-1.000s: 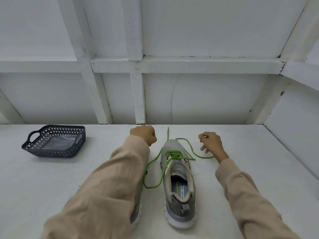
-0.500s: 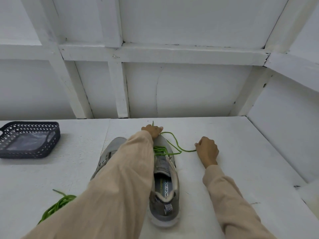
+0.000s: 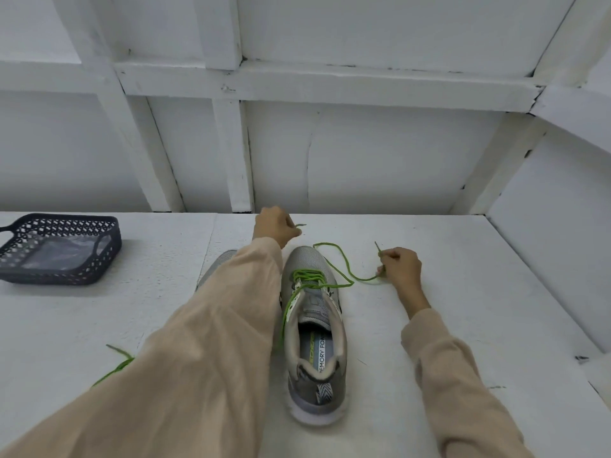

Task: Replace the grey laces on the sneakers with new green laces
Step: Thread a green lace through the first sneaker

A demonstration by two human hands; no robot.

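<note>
Far left on the white painted tabletop (image 3: 479, 309) sits a dark blue-grey perforated plastic basket (image 3: 53, 276) with a crumpled clear plastic bag (image 3: 67, 249) lying in it, well apart from the shoes. Nearer the front edge, a loose bright green shoelace (image 3: 114, 370) trails across the table and disappears under the long beige left sleeve (image 3: 198, 358), which stretches diagonally over the middle of the scene. That arm stands in the way of a second grey sneaker (image 3: 216, 266); only its toe peeks out beside the sleeve, so I cannot tell how it is laced. The left hand (image 3: 274, 231) is out past the shoes, near the white panelled wall (image 3: 363, 160), its fingers curled tight round one end of a green lace, whose tip pokes out to the right of the fist. Just right of the arm stands the grey mesh sneaker with a white sole (image 3: 317, 342), toe pointing at the wall. The threaded green lace (image 3: 305, 275) crosses its lower eyelets only; one strand runs down the near side and vanishes behind the sleeve, the other loops past the toe to the right. There the right hand (image 3: 401, 267) rests on the table, fingers pinching that strand, its tip sticking up.
</note>
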